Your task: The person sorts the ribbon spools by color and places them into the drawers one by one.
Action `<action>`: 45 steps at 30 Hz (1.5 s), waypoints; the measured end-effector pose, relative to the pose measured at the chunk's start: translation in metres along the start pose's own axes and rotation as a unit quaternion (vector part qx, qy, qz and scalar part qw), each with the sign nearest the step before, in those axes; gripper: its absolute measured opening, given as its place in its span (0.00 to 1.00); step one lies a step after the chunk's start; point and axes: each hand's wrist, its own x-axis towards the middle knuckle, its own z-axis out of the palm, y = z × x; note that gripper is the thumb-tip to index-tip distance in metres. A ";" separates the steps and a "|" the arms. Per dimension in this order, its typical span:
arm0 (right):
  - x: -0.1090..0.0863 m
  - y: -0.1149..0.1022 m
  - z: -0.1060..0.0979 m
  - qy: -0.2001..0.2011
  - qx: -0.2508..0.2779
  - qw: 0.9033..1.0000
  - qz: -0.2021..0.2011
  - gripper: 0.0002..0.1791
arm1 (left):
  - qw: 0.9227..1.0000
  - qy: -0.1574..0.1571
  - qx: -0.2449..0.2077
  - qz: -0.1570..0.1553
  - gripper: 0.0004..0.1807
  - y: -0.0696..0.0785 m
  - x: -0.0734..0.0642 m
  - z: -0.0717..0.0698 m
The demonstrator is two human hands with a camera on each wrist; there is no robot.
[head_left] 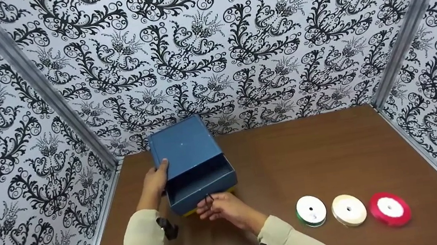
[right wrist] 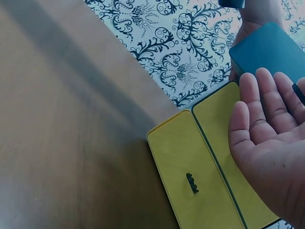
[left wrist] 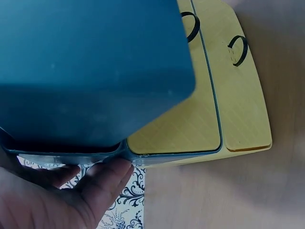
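A small drawer box [head_left: 184, 145] with a blue top stands on the table, its blue top drawer [head_left: 203, 189] pulled partly out. Below that drawer, yellow drawer fronts [left wrist: 176, 121] with black loops show in the left wrist view. My left hand [head_left: 156, 183] holds the box's left side, thumb over the top edge. At the front, my right hand [head_left: 226, 210] has the drawer's black pull loop [head_left: 209, 198] at its fingers. In the right wrist view the right hand's fingers [right wrist: 274, 102] are turned up beside the yellow fronts, with part of the loop at the frame's edge.
Three ribbon spools lie in a row at the right: a white-faced one with green ribbon [head_left: 311, 211], a cream one [head_left: 348, 210] and a red one [head_left: 390, 208]. Patterned walls [head_left: 243, 54] enclose the brown table [head_left: 308, 153]; the box's back is close to the rear wall.
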 end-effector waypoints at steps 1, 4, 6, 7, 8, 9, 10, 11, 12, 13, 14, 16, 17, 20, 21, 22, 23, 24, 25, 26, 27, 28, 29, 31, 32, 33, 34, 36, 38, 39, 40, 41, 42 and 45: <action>-0.001 0.000 0.000 0.000 0.000 1.000 -0.002 0.18 | 1.000 0.000 -0.004 0.000 0.43 0.000 0.000 0.000; -0.005 0.002 0.002 0.003 0.001 1.000 -0.005 0.18 | 1.000 0.001 -0.008 0.001 0.43 -0.001 0.000 0.001; -0.006 0.004 0.002 0.005 0.002 1.000 -0.006 0.18 | 1.000 0.002 -0.006 0.003 0.43 -0.001 0.000 0.001; -0.007 0.005 0.002 0.006 0.004 1.000 -0.006 0.18 | 1.000 0.002 -0.005 0.004 0.43 -0.001 0.000 0.001; -0.008 0.005 0.002 0.006 0.005 1.000 -0.005 0.18 | 1.000 0.002 -0.005 0.005 0.42 -0.001 -0.001 0.001; -0.009 0.006 0.002 0.006 0.006 1.000 -0.006 0.18 | 1.000 -0.001 -0.003 0.005 0.43 -0.002 -0.001 0.001; -0.010 0.007 0.003 0.007 0.007 1.000 -0.007 0.18 | 1.000 -0.003 -0.003 0.005 0.42 -0.002 -0.001 0.001; -0.011 0.008 0.003 0.008 0.009 1.000 -0.008 0.18 | 1.000 -0.006 -0.003 0.004 0.42 -0.002 -0.002 0.001; -0.012 0.009 0.003 0.008 0.010 1.000 -0.009 0.18 | 1.000 -0.008 -0.003 0.004 0.43 -0.002 -0.002 0.001; -0.013 0.010 0.004 0.008 0.011 1.000 -0.010 0.18 | 1.000 -0.010 -0.002 0.003 0.43 -0.002 -0.003 0.001; -0.014 0.011 0.004 0.008 0.012 1.000 -0.011 0.18 | 1.000 -0.012 0.000 0.003 0.43 -0.002 -0.003 0.000; -0.016 0.013 0.005 0.007 0.014 1.000 -0.015 0.18 | 1.000 -0.013 0.003 0.004 0.43 -0.002 -0.004 -0.001; -0.017 0.013 0.005 0.005 0.014 1.000 -0.017 0.18 | 1.000 -0.013 0.002 0.003 0.43 -0.002 -0.004 -0.001; -0.022 0.014 0.005 0.000 0.013 1.000 -0.020 0.18 | 1.000 -0.013 -0.001 0.004 0.43 -0.001 -0.004 0.000; -0.024 0.014 0.005 -0.002 0.013 1.000 -0.022 0.18 | 1.000 -0.013 -0.001 0.004 0.42 -0.001 -0.004 0.000; -0.026 0.014 0.005 -0.003 0.012 1.000 -0.023 0.18 | 1.000 -0.014 -0.002 0.003 0.42 -0.001 -0.004 0.000; -0.027 0.014 0.004 -0.004 0.012 1.000 -0.023 0.17 | 1.000 -0.015 -0.003 0.003 0.42 -0.001 -0.004 0.000; -0.029 0.013 0.005 -0.006 0.012 1.000 -0.024 0.17 | 1.000 -0.016 -0.003 0.003 0.42 0.000 -0.004 0.000; -0.031 0.013 0.005 -0.008 0.013 1.000 -0.025 0.17 | 1.000 -0.016 -0.002 0.003 0.42 0.000 -0.004 0.000; -0.032 0.013 0.005 -0.010 0.013 1.000 -0.026 0.17 | 1.000 -0.017 -0.002 0.003 0.42 0.001 -0.004 0.000; -0.033 0.013 0.005 -0.012 0.014 0.999 -0.027 0.17 | 1.000 -0.016 0.000 0.003 0.42 0.001 -0.004 -0.001; -0.034 0.013 0.005 -0.015 0.015 0.999 -0.027 0.17 | 1.000 -0.016 0.000 0.003 0.42 0.001 -0.003 -0.001; -0.036 0.013 0.005 -0.017 0.016 0.999 -0.027 0.17 | 1.000 -0.016 0.002 0.003 0.42 0.001 -0.004 -0.001; -0.038 0.014 0.005 -0.020 0.019 0.999 -0.029 0.17 | 1.000 -0.016 0.000 0.004 0.42 0.001 -0.003 -0.002; -0.039 0.014 0.005 -0.021 0.021 0.999 -0.029 0.17 | 1.000 -0.017 -0.001 0.004 0.42 0.002 -0.003 -0.002; -0.041 0.014 0.005 -0.022 0.023 0.999 -0.030 0.17 | 1.000 -0.018 -0.002 0.005 0.42 0.002 -0.003 -0.002; -0.042 0.014 0.005 -0.023 0.025 0.999 -0.030 0.17 | 1.000 -0.019 -0.002 0.005 0.42 0.002 -0.003 -0.002; -0.044 0.015 0.006 -0.024 0.028 0.999 -0.031 0.17 | 1.000 -0.020 -0.003 0.005 0.42 0.002 -0.004 -0.002; -0.046 0.016 0.006 -0.026 0.031 0.999 -0.030 0.17 | 1.000 -0.019 -0.002 0.006 0.41 0.002 -0.004 -0.002; -0.047 0.015 0.007 -0.026 0.033 0.999 -0.028 0.17 | 1.000 -0.018 -0.003 0.005 0.41 0.002 -0.003 -0.002; -0.048 0.015 0.007 -0.026 0.035 0.999 -0.027 0.18 | 1.000 -0.018 -0.002 0.004 0.40 0.002 -0.003 -0.001; -0.049 0.015 0.007 -0.026 0.038 0.999 -0.026 0.18 | 1.000 -0.016 -0.003 0.004 0.40 0.002 -0.003 -0.001; -0.050 0.014 0.008 -0.026 0.040 0.999 -0.025 0.18 | 1.000 -0.015 -0.002 0.004 0.40 0.002 -0.003 -0.001; -0.053 0.013 0.008 -0.025 0.047 0.998 -0.023 0.18 | 1.000 -0.014 -0.005 0.005 0.40 0.002 -0.003 0.000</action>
